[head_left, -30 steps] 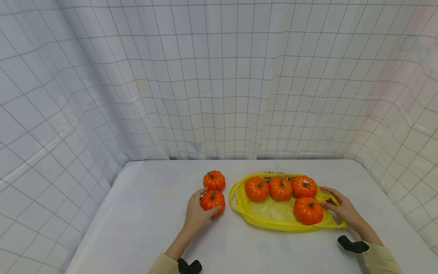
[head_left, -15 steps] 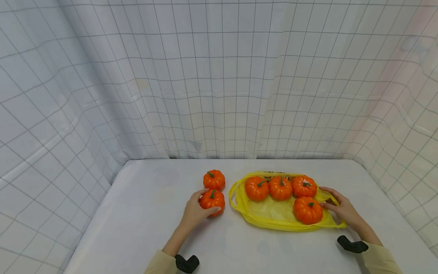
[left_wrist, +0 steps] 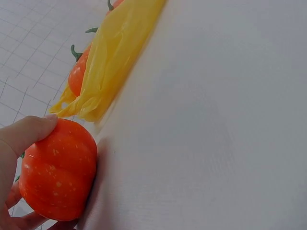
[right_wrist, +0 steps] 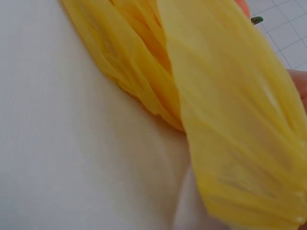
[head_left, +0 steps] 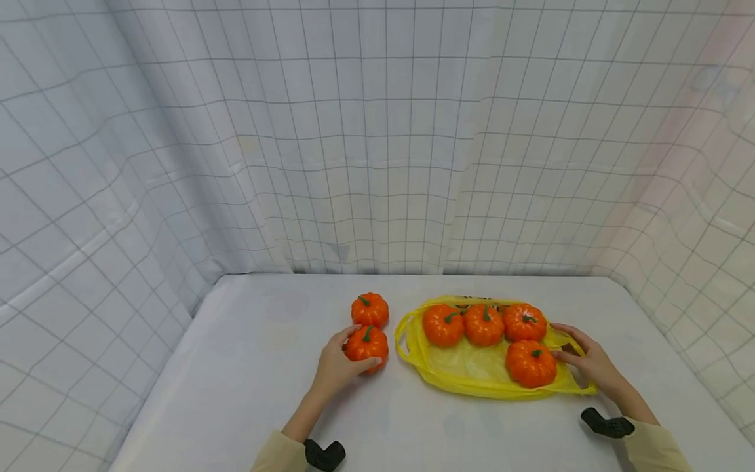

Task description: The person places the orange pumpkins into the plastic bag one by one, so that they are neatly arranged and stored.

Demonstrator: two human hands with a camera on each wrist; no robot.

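My left hand (head_left: 333,367) grips a small orange pumpkin (head_left: 373,347) resting on the table, its thumb on the near side and its fingers round the far side. Just behind stands another small pumpkin (head_left: 370,308). A yellow plastic bag (head_left: 472,377) lies to the right, with several pumpkins (head_left: 442,326) on it; in the left wrist view its near side (left_wrist: 115,57) rises beside them. At the bag's right end, my right hand (head_left: 596,364) reaches in by the handle, thumb and forefinger apart beside two pumpkins. Bag film (right_wrist: 230,105) covers most of that hand in the right wrist view.
The white table (head_left: 248,367) extends left and in front of the bag. Checked white cloth (head_left: 377,164) hangs behind it and along both sides. Dark wrist cameras (head_left: 607,423) sit at both sleeve cuffs.
My left forearm has shifted slightly left since the first frame, while the left hand stays on its pumpkin. The right hand, the bag and the other pumpkins look unchanged.
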